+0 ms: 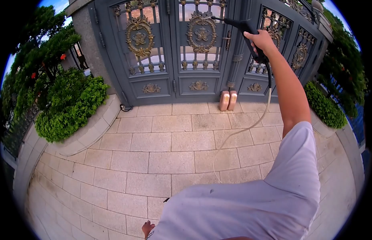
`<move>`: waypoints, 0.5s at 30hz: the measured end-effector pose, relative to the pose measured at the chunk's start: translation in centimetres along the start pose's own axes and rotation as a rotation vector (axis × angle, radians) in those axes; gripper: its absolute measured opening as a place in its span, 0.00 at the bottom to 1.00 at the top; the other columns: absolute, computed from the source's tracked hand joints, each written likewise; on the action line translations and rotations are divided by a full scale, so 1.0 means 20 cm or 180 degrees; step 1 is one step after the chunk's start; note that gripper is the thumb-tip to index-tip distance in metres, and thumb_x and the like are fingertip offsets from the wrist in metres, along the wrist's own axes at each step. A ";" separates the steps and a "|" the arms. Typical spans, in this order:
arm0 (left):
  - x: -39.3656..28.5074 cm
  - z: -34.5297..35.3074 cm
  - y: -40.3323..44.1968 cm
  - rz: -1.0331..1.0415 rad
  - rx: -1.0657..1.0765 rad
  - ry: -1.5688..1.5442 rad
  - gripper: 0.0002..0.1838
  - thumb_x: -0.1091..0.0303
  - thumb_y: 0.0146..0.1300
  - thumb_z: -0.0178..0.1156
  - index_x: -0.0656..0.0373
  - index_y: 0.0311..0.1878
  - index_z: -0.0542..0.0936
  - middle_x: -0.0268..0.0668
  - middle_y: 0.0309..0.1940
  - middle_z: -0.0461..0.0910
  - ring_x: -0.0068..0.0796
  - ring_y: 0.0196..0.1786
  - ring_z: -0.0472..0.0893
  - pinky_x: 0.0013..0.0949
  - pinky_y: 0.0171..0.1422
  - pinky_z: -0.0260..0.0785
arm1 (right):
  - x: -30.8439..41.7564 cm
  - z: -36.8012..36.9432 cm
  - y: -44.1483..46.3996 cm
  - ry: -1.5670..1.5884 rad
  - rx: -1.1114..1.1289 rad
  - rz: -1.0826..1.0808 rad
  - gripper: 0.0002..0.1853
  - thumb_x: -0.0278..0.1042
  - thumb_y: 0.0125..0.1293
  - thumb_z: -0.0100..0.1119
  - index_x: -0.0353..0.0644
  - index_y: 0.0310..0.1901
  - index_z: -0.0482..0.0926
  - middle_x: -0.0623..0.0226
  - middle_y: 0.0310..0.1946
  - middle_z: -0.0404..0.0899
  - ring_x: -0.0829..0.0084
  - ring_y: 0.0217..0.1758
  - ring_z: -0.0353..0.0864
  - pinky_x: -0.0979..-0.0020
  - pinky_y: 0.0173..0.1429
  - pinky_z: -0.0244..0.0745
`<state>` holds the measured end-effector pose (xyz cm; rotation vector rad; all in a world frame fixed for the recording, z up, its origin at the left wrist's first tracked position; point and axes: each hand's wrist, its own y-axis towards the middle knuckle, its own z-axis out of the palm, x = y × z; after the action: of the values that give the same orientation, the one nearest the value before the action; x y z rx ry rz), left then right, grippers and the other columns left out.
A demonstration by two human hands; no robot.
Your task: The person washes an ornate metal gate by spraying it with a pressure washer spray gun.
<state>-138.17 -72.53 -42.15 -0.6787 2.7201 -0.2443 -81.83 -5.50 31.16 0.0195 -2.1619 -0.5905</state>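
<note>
My right hand is closed around the grip of a black pressure washer gun, with the arm stretched forward. The gun's thin nozzle points left at the oval gold ornament on the grey metal gate. A faint whitish spray shows at the nozzle tip. From the grip, a pale hose hangs down and curves across the paving toward my body. Low in the view, part of my left hand shows beside my light shirt. Its fingers are small and partly hidden, and nothing held is visible there.
Two copper-coloured blocks stand at the foot of the gate. A stone planter with green bushes curves along the left, and another bush grows at the right. Pale paving slabs cover the ground.
</note>
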 end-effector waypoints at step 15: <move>0.01 0.01 -0.01 0.0286 -0.0151 -0.0370 0.24 0.48 0.49 0.75 0.55 0.34 0.75 0.51 0.26 0.81 0.62 0.31 0.83 0.59 0.31 0.74 | 0.05 -0.03 -0.02 -0.0091 -0.0041 -0.0297 0.25 0.51 0.67 0.74 0.32 0.45 0.82 0.67 0.21 0.78 0.74 0.16 0.77 0.66 0.23 0.74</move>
<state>-138.10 -72.79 -42.39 -0.5633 2.6443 -0.1155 -81.98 -6.37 32.06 0.1060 -2.1940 -0.6617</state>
